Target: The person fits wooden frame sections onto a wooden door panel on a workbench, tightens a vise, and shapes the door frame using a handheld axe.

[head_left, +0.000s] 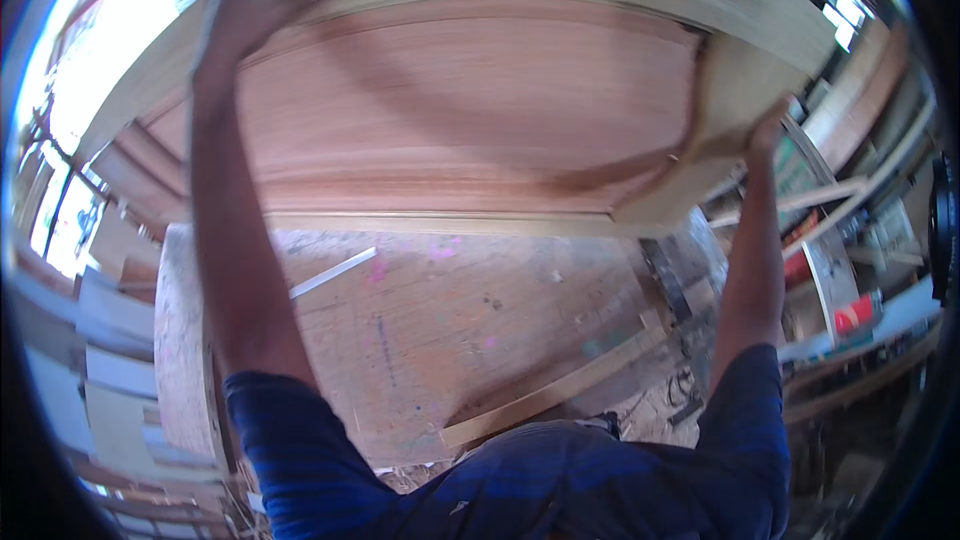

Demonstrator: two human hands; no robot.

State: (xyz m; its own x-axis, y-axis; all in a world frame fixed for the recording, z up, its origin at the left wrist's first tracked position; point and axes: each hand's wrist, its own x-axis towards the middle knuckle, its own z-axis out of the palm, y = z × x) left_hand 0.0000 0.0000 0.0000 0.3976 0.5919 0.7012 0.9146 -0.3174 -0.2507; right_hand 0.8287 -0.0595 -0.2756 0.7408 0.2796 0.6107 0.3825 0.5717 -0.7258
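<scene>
A large framed wooden panel (450,105), with a pinkish-brown centre and a pale wood frame, spans the upper part of the head view. It is raised at a tilt above the far side of the worktable (520,310). My left hand (262,5) grips the panel's far frame at the upper left, thumb stretched along its face and the other fingers mostly hidden or blurred. At the right end, my right hand (769,126) is closed on the frame's edge, with part of its fingers out of sight behind the wood.
A thin white strip (335,273) and a longer wooden batten (560,385) lie on the stained tabletop. Boards are stacked low at the left (115,340). To the right are leaning planks (855,90), a red can (855,314) and other clutter.
</scene>
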